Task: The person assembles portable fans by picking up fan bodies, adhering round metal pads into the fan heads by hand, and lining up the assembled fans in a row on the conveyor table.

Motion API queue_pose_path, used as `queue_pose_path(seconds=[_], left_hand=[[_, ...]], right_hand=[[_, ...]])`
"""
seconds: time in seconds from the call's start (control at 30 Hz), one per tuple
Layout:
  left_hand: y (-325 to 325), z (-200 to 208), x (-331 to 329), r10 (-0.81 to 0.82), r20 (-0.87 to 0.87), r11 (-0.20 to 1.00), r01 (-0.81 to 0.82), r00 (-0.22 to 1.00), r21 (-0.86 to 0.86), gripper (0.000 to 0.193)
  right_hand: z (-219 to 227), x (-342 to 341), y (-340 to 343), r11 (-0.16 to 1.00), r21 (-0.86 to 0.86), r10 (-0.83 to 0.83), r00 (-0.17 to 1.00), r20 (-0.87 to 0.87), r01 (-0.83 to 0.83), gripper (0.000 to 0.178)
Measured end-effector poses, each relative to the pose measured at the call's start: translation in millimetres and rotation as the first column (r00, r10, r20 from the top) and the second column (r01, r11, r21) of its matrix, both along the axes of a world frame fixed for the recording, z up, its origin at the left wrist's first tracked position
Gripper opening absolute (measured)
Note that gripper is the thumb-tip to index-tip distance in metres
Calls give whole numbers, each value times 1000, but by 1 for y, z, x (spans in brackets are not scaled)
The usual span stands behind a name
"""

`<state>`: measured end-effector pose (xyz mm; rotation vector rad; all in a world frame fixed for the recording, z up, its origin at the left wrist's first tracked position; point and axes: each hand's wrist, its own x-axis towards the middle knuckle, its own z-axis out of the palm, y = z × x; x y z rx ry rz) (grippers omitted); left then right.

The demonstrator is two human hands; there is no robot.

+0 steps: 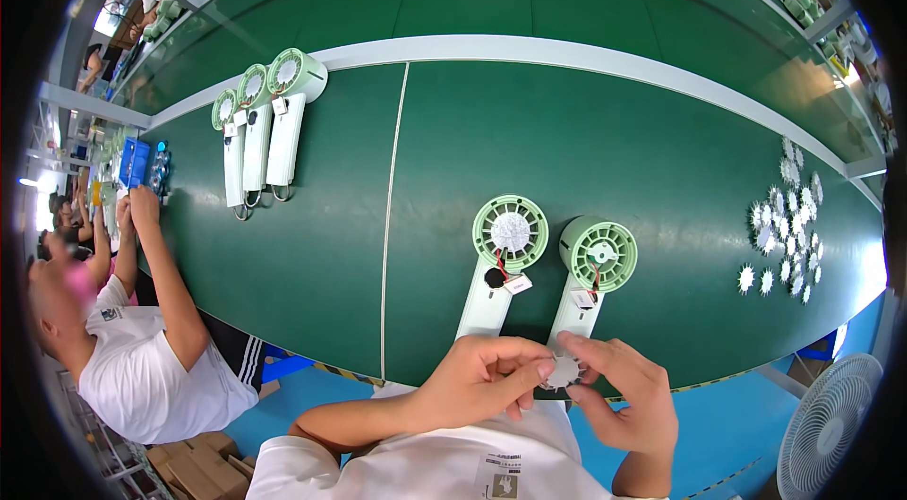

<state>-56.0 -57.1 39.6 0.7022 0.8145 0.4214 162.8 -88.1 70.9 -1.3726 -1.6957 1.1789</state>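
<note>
Close to my body, both hands are at a small silver-white disc (564, 372) with a toothed rim. My left hand (487, 379) pinches its left side between thumb and forefinger. On the opposite side, the fingertips of my right hand (631, 398) hold its edge. Just beyond my hands lie two pale green handheld fans. The left fan (484, 306) has a silver disc (510, 232) covering the middle of its round head. The right fan (605, 259) shows a bare spoked hub with red and black wires and a small white piece (583, 298); my right hand partly hides its handle.
Several loose toothed discs (789, 221) are scattered at the right. Three more fans (283, 131) lie side by side at the far left. A co-worker (151, 349) sits at the left near a blue bin (135, 163). A floor fan (831, 429) stands at lower right.
</note>
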Motion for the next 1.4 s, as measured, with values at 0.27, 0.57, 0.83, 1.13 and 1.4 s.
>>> queue_pose_path(seconds=[0.27,0.57,0.83,1.13,1.4], left_hand=[[11,5,0,-14,-35,999,12,999,-45,22],[11,13,7,33,-86,999,-32,996,16,22],[1,8,21,167,38,971,-171,985,165,26],[7,9,23,142,105,986,-150,984,73,25],[13,-12,51,569,-181,157,110,802,981,54]], right_hand=[[-10,-7,-4,936,-207,-341,880,-329,285,42],[3,-3,2,947,305,-173,961,215,102,36],[19,-3,6,900,434,-171,880,444,-44,36],[11,-1,11,853,521,-274,846,458,-6,37],[2,21,52,767,639,-359,792,494,-51,42]])
